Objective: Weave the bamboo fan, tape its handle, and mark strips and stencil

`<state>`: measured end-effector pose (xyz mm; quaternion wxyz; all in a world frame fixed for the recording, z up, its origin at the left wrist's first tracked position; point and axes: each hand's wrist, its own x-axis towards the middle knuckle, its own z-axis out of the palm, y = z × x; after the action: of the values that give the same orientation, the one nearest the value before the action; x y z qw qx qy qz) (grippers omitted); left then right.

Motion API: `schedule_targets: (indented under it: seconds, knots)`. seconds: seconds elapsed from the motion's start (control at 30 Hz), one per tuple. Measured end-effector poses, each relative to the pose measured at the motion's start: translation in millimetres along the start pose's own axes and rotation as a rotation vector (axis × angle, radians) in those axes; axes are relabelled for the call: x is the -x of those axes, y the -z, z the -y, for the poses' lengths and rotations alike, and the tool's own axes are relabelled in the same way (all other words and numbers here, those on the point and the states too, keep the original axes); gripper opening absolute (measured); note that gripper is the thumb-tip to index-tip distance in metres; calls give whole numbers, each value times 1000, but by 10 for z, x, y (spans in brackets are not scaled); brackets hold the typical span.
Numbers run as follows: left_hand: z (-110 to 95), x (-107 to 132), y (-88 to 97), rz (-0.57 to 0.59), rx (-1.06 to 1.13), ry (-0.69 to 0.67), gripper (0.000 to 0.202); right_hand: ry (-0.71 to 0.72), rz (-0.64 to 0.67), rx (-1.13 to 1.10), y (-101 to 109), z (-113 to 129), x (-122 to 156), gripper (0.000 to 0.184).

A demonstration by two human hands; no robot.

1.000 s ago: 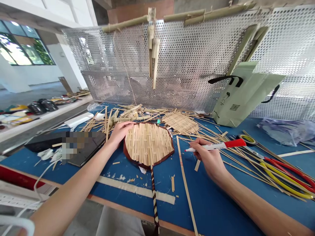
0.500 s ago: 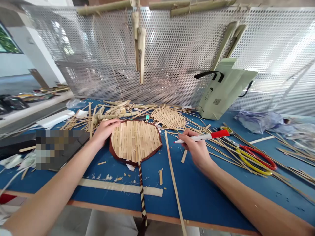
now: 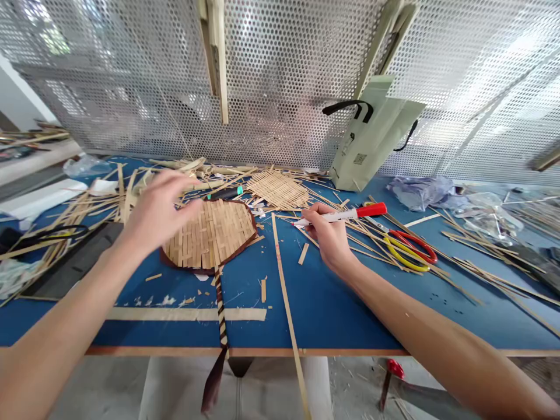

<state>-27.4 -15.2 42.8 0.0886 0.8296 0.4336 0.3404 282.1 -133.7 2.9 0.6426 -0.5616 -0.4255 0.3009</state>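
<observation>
A woven bamboo fan (image 3: 210, 233) with a dark rim and a striped handle (image 3: 221, 309) lies on the blue table (image 3: 350, 309). My left hand (image 3: 155, 210) hovers over the fan's left side, lifted off it, fingers spread and blurred by motion, holding nothing. My right hand (image 3: 330, 236) rests on the table right of the fan, closed round a white marker with a red cap (image 3: 339, 215), tip pointing left. A smaller woven piece (image 3: 277, 189) lies beyond the fan.
Loose bamboo strips (image 3: 286, 297) lie scattered over the table. Red and yellow scissors (image 3: 409, 251) are right of my right hand. A pale green bag (image 3: 371, 137) leans on the perforated metal panel (image 3: 280, 76). Plastic wrap (image 3: 422, 191) sits far right; a dark flat object (image 3: 70, 262) at left.
The view swung right and down. My left hand lifted off the fan's upper left edge and now hovers above it. My right hand keeps the marker in much the same spot.
</observation>
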Motion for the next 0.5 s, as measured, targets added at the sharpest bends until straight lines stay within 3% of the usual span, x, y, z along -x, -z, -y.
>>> schedule_targets:
  seconds: [0.1,0.17,0.27,0.4,0.5]
  knots:
    - [-759,376,-104,471,43,-652,21,-27,-26,-31,24,-7,-39,35]
    - [-1151,685,-262,620,40,-962,6,-45,-61,-71,51,-15,-85,36]
    - [-1425,1026,-486,563,23,-1115,8,-55,-103,-115,97,-17,-152,37]
    - [-1421,1154,-590,310,-92,-1245,37,-59,-129,-161,122,13,-180,37]
    - [-1392,1139,-548,235,-142,-1261,39,-58,-127,-195,112,34,-164,36]
